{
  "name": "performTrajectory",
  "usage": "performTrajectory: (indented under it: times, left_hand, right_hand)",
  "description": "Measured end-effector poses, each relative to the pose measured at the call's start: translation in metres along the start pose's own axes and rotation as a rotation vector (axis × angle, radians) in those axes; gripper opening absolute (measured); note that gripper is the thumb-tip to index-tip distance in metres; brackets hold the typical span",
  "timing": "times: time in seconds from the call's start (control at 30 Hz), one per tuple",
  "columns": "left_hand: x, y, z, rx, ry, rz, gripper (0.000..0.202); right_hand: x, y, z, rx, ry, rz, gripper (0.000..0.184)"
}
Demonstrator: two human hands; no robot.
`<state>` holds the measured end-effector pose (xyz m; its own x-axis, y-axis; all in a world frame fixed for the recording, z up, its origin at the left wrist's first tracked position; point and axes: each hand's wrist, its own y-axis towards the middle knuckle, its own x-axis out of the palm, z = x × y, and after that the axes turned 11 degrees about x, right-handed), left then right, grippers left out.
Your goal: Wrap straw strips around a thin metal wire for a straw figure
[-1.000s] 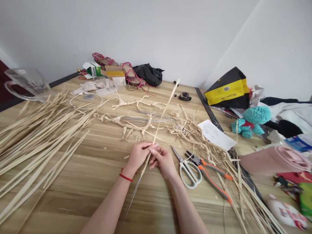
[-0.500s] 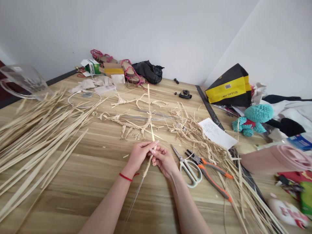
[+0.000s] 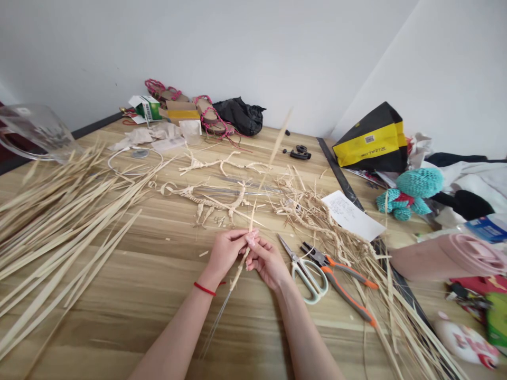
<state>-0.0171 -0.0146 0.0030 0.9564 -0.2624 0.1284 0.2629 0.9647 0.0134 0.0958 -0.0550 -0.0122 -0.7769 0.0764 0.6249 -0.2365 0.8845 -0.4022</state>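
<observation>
Left hand (image 3: 226, 253) and right hand (image 3: 267, 259) are pinched together around the straw strip (image 3: 252, 217), which is best kept taut against the wrapped wire (image 3: 238, 273).

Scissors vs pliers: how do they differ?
Handles: the scissors have pale loops; the pliers have long orange-and-grey grips, spread apart.
Size: scissors look shorter than the pliers.
Place: scissors lie nearer the right hand than the pliers.
Both lie on the table, tips pointing away.
</observation>
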Motion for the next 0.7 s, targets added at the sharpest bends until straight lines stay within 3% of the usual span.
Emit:
performTrajectory:
  times: [0.4, 0.7]
  left_hand:
    - [0.0004, 0.0020, -0.0028, -0.077, -0.167, 0.011, 0.028]
    - [0.0005, 0.0034, -0.0052, -0.062, -0.225, 0.048, 0.026]
  right_hand:
    - [-0.0054, -0.0012, -0.0015, 0.025, 0.027, -0.068, 0.013]
    - [-0.0034, -0.0016, -0.0043, 0.046, 0.088, -0.096, 0.015]
